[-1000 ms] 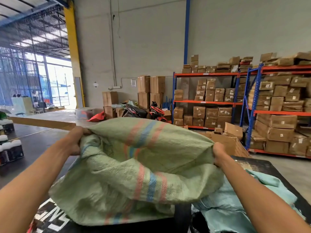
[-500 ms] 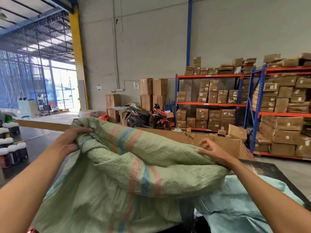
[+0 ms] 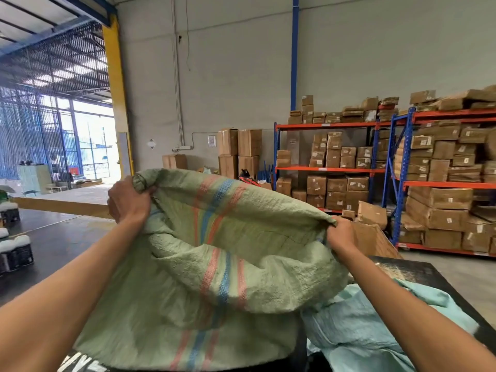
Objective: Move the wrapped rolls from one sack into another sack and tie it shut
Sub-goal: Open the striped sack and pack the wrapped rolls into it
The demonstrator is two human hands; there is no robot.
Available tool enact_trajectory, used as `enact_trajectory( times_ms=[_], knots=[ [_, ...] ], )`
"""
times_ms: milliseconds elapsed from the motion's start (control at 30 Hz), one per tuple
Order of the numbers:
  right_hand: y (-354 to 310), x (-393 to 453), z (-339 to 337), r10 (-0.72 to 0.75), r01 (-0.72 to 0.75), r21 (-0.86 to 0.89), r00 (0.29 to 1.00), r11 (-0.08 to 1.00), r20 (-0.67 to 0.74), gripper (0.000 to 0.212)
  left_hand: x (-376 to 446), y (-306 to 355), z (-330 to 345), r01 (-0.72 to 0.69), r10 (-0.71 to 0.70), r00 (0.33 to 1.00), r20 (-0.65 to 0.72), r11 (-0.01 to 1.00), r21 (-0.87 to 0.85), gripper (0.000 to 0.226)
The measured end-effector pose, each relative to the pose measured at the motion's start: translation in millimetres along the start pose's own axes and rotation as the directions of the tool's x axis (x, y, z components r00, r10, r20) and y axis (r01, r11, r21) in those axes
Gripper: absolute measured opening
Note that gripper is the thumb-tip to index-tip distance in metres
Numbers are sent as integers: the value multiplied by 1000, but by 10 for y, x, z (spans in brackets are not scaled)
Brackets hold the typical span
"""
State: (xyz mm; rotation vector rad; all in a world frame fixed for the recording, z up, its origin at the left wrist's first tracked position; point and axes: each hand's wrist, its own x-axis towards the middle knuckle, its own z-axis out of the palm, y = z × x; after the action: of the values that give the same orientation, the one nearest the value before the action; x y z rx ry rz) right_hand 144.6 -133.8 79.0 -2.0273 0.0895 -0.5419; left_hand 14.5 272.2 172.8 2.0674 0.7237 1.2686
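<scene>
Boxes (image 3: 440, 220) on shelving (image 3: 397, 167)

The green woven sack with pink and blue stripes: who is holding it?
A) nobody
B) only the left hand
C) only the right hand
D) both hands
D: the left hand and the right hand each grip the rim of the green woven sack with pink and blue stripes.

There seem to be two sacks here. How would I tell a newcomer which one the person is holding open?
Start from the orange and blue shelving stacked with cardboard boxes, then look nearer, between the person's two arms. The sack there is pale green, its mouth gripped by the left hand and right hand. Unlike the plain light blue sack beside it, it carries pink and blue stripes.
</scene>
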Motion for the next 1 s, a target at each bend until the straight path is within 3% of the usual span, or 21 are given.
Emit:
enact_trajectory(
  times_ms=[33,67,100,133,167,233,300,367,433,500,567,600,633,700,767,800,867,900,967,1000],
  knots=[
    [-41,41,16,165,-178,187,983,966,82,26,31,19,5,85,-82,995,55,994,-69,37],
    [-66,76,26,298,-357,372,932,857,208,22,43,53,-10,230,-197,964,176,955,-187,34],
    [-94,72,7,378,-501,473,863,725,334,20,50,76,-6,405,-290,891,350,856,-321,30],
    [-131,36,-30,424,-589,497,806,637,413,23,30,101,-31,578,-332,775,538,717,-391,24],
    [-146,8,-66,445,-635,507,771,583,455,28,9,83,-62,691,-334,666,667,614,-382,19],
    [-143,-33,-165,451,-644,493,763,585,463,28,-61,32,-138,752,-272,565,779,559,-349,21],
    [-80,-41,-255,446,-640,498,767,584,462,18,-46,-168,-189,747,-181,506,843,580,-324,22],
    [48,26,-301,461,-644,473,763,601,453,12,2,-447,-261,780,-133,443,887,546,-307,50],
    [202,68,-337,452,-645,447,759,620,469,11,51,-649,-319,825,-127,397,909,483,-293,50],
    [296,82,-313,423,-636,431,760,640,493,12,39,-726,-368,819,-92,399,912,483,-310,39],
    [324,125,-258,307,-549,383,788,743,533,28,-4,-732,-377,791,-48,386,921,530,-304,74],
    [327,150,-224,227,-457,343,811,821,539,39,-8,-745,-359,770,-52,394,918,563,-299,78],
    [329,169,-205,150,-339,284,838,897,525,55,-33,-694,-361,734,-78,433,898,609,-301,63],
    [277,124,-226,9,-125,171,829,977,559,77,-3,-665,-289,675,-197,596,778,648,-353,16],
    [264,68,-225,-140,130,65,737,989,661,80,91,-717,-180,541,-257,754,604,765,-350,17],
    [288,70,-205,-208,267,12,720,964,662,75,116,-727,-129,443,-243,828,505,836,-324,30],
    [338,63,-136,-300,406,-97,797,909,525,51,74,-706,-109,214,-175,943,283,970,-115,51],
    [329,23,-109,-344,433,-158,850,887,399,40,4,-663,-133,127,-120,978,172,991,-32,48],
    [324,20,-16,-412,440,-235,897,867,159,34,-7,-675,-100,90,-90,993,72,996,8,36],
    [277,-23,14,-376,394,-202,919,897,120,34,-30,-638,-111,148,-144,981,127,989,-19,32]
  ],
)
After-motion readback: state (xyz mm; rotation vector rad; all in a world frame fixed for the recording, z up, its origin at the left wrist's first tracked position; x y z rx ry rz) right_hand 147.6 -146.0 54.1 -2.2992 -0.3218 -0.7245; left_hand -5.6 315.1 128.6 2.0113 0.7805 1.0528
